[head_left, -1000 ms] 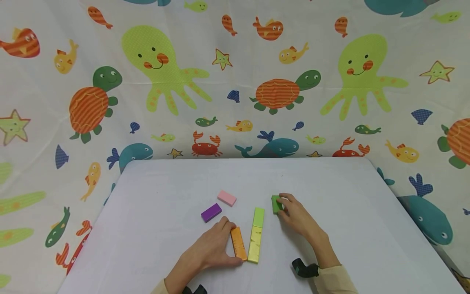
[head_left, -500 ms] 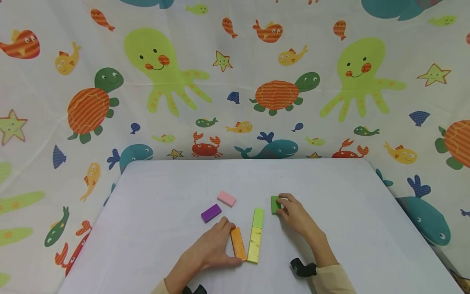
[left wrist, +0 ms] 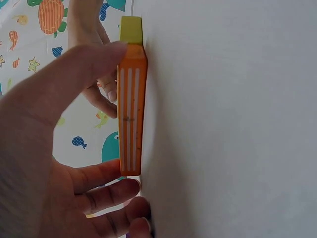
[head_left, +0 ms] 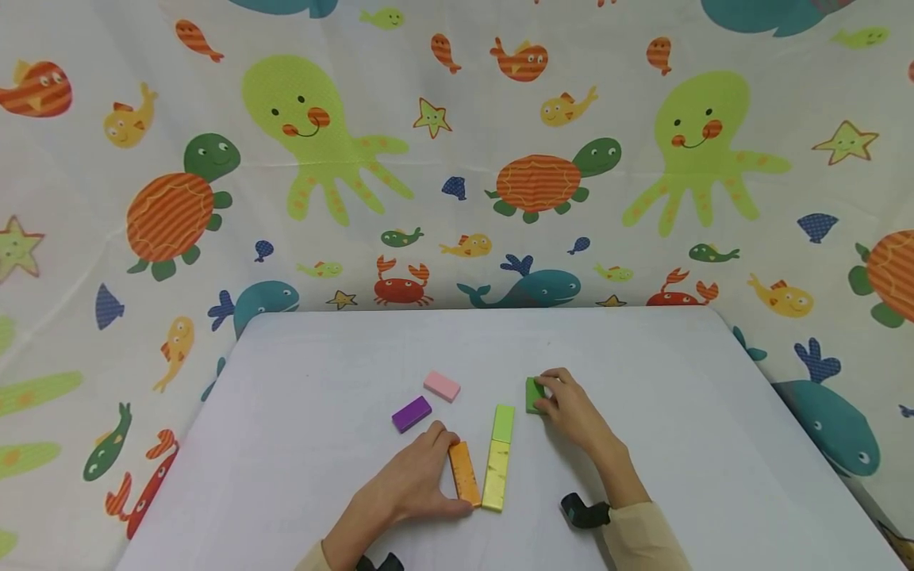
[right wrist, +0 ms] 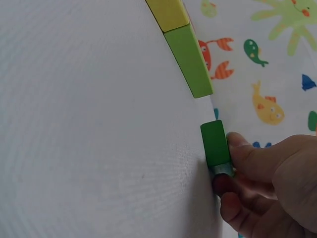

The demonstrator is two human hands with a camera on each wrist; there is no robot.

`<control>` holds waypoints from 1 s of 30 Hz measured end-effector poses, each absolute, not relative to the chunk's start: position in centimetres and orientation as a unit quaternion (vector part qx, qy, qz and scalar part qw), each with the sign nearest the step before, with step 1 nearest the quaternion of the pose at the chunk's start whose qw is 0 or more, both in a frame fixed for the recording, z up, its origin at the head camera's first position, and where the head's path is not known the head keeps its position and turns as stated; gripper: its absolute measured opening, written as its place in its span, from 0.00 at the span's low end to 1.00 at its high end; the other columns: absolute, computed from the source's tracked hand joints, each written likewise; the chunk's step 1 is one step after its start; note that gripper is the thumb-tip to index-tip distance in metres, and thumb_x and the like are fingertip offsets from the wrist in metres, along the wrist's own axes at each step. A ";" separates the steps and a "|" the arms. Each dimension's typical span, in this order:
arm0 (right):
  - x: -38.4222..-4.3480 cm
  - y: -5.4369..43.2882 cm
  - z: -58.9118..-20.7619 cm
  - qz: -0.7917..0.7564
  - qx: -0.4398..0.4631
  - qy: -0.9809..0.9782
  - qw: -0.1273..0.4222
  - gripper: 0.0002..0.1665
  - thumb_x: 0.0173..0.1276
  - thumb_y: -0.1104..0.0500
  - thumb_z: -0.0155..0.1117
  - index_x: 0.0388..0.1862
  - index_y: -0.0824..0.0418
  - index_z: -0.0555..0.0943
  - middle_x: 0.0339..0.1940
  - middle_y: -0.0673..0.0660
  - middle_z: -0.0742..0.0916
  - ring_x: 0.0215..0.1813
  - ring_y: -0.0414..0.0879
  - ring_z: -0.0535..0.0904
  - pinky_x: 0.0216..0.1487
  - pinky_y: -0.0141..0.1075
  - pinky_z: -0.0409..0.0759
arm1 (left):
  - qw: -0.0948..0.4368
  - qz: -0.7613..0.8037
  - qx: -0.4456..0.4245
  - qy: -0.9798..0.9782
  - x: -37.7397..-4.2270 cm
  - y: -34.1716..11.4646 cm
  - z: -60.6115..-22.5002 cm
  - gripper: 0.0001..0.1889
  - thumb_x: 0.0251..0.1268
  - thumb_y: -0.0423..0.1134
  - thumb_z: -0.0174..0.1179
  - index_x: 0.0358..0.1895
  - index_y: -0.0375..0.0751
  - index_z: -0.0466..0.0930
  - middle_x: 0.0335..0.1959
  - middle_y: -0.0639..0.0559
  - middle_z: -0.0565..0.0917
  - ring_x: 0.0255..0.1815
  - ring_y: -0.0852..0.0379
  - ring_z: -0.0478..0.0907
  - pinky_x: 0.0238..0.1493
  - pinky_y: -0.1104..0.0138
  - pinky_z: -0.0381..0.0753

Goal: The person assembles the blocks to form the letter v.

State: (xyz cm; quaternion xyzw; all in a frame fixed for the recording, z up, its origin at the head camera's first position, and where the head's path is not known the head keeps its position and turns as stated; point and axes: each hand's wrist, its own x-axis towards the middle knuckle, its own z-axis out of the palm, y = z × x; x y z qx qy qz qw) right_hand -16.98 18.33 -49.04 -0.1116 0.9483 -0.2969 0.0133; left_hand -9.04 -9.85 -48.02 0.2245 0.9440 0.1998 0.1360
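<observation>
My left hand [head_left: 417,480] holds a long orange block [head_left: 464,473] by its two ends, thumb at the near end and a finger at the far end. In the left wrist view the block [left wrist: 131,114] shows pale stripes along its side. Right of it lies a yellow block [head_left: 496,476], with a light green block [head_left: 503,423] in line at its far end. My right hand [head_left: 574,412] pinches a small dark green block [head_left: 534,395] a little beyond and right of the light green one. The right wrist view shows a gap between the dark green block [right wrist: 215,144] and the light green block [right wrist: 190,62].
A purple block [head_left: 411,414] and a pink block [head_left: 442,386] lie on the white table [head_left: 286,444] beyond my left hand. Behind the table's far edge hangs a curtain [head_left: 428,198] printed with sea animals. Each wrist carries a black device [head_left: 585,511].
My right hand has shifted slightly left and away from me with the dark green block. The left hand and the other blocks stay in place.
</observation>
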 end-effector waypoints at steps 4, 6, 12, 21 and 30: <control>-17.5 18.1 -49.3 -0.306 -0.110 0.946 0.012 0.27 0.67 0.61 0.69 0.63 0.68 0.78 0.62 0.63 0.77 0.47 0.47 0.80 0.49 0.41 0.82 | 0.138 0.200 0.223 0.944 -9.1 -9.8 -48.1 0.47 0.43 0.72 0.69 0.63 0.44 0.71 0.52 0.57 0.72 0.47 0.63 0.70 0.59 0.63 0.80; -17.7 17.9 -49.3 -0.316 -0.108 0.942 0.014 0.27 0.66 0.61 0.70 0.62 0.68 0.78 0.62 0.63 0.77 0.46 0.46 0.80 0.48 0.40 0.81 | 0.140 0.199 0.222 0.944 -9.1 -9.8 -48.1 0.47 0.43 0.72 0.69 0.64 0.44 0.71 0.52 0.56 0.72 0.47 0.63 0.70 0.60 0.63 0.80; -18.3 17.4 -49.2 -0.336 -0.098 0.936 0.019 0.26 0.66 0.60 0.71 0.61 0.68 0.79 0.61 0.62 0.78 0.45 0.45 0.79 0.46 0.38 0.81 | 0.144 0.197 0.221 0.944 -9.2 -9.7 -48.1 0.48 0.43 0.72 0.69 0.64 0.45 0.71 0.52 0.56 0.72 0.47 0.62 0.70 0.60 0.62 0.80; -18.6 16.7 -49.3 -0.352 -0.082 0.932 0.027 0.25 0.65 0.59 0.71 0.60 0.66 0.80 0.60 0.61 0.78 0.44 0.46 0.78 0.46 0.37 0.81 | 0.137 0.199 0.227 0.944 -9.1 -9.8 -48.1 0.47 0.43 0.72 0.69 0.63 0.45 0.71 0.51 0.57 0.72 0.47 0.63 0.70 0.60 0.63 0.80; -18.6 16.1 -49.5 -0.359 -0.072 0.930 0.029 0.33 0.67 0.56 0.70 0.67 0.68 0.74 0.63 0.66 0.75 0.46 0.47 0.78 0.47 0.38 0.80 | 0.145 0.200 0.221 0.944 -9.1 -9.8 -48.0 0.47 0.43 0.72 0.69 0.64 0.45 0.71 0.52 0.57 0.72 0.48 0.63 0.71 0.61 0.63 0.80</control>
